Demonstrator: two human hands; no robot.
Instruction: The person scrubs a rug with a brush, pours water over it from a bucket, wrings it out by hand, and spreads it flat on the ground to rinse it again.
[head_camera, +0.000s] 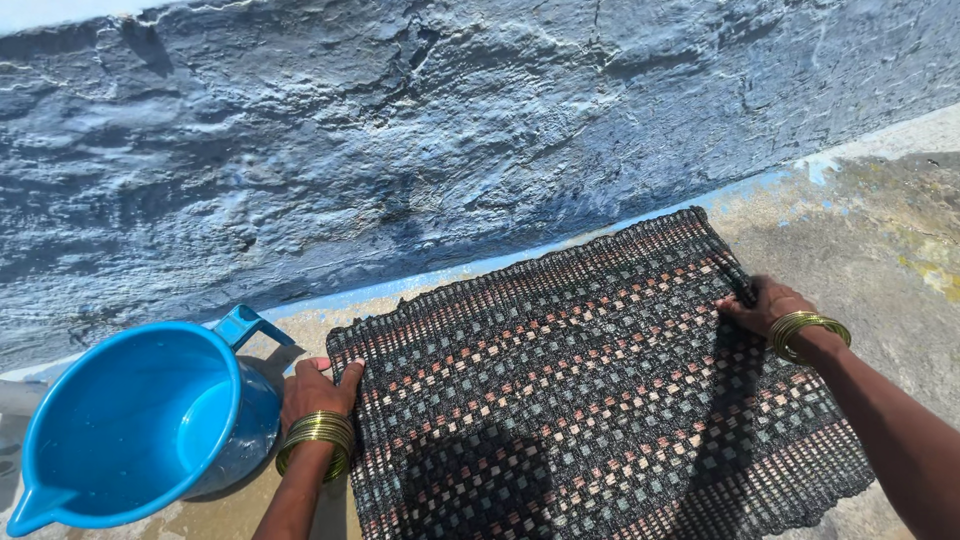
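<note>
A dark woven mat (590, 390) with rows of grey and pink squares lies flat on the concrete floor, along a blue wall. My left hand (315, 388) grips the mat's left edge, thumb on top, with gold bangles on the wrist. My right hand (762, 303) pinches the mat's right edge near its far corner, also wearing gold bangles. A blue plastic jug (140, 425) with a handle and spout stands just left of my left hand, with a little water inside.
The rough blue-painted wall (400, 140) runs across the back, close behind the mat. Bare concrete floor (880, 220) with yellowish stains stretches to the right of the mat.
</note>
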